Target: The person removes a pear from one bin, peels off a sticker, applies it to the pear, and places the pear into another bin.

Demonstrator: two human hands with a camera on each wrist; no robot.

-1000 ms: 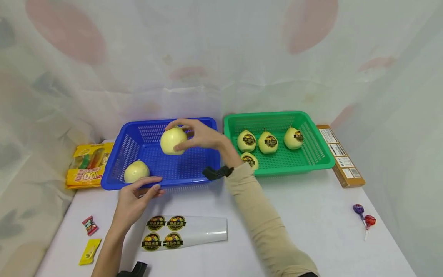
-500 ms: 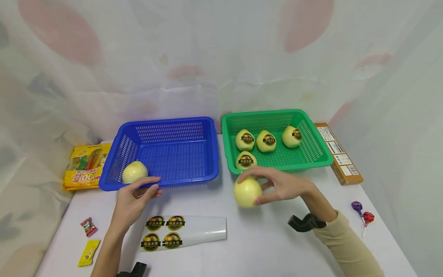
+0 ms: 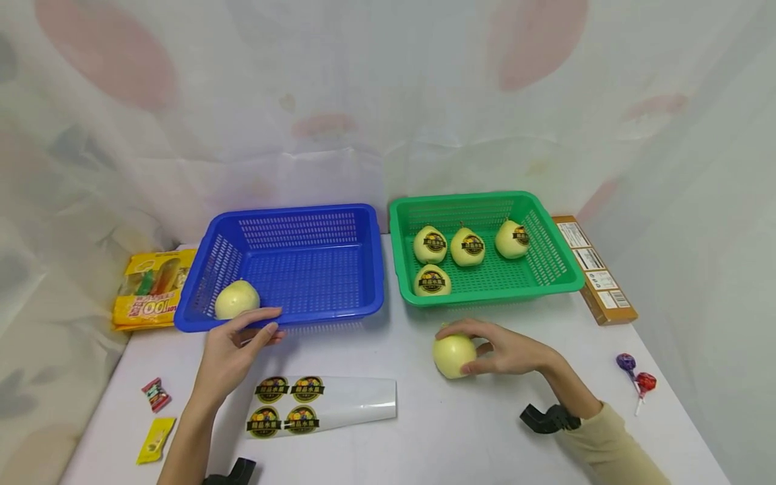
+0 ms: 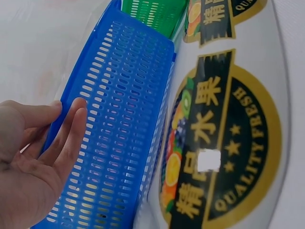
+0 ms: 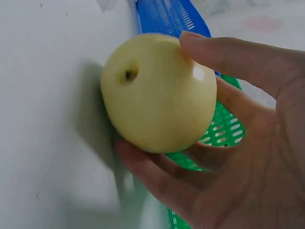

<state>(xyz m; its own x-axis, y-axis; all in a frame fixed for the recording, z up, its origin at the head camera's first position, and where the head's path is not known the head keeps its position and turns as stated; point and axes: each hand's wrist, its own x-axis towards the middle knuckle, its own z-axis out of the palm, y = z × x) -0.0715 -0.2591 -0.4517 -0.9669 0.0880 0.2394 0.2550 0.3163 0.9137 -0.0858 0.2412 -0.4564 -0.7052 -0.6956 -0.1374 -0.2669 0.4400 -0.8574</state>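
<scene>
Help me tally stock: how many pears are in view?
6: four stickered ones in the green basket, one in the blue basket, one in the right hand on the table. None seem hidden.

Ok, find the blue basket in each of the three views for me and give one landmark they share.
Head: the blue basket sits left of centre, one bare pear inside, the left hand at its front rim.
Left wrist: its slotted front wall runs up the middle, the fingers against it.
Right wrist: only a strip shows at the top, behind the pear held by the right hand.
Shared landmark: the green basket beside it.
</scene>
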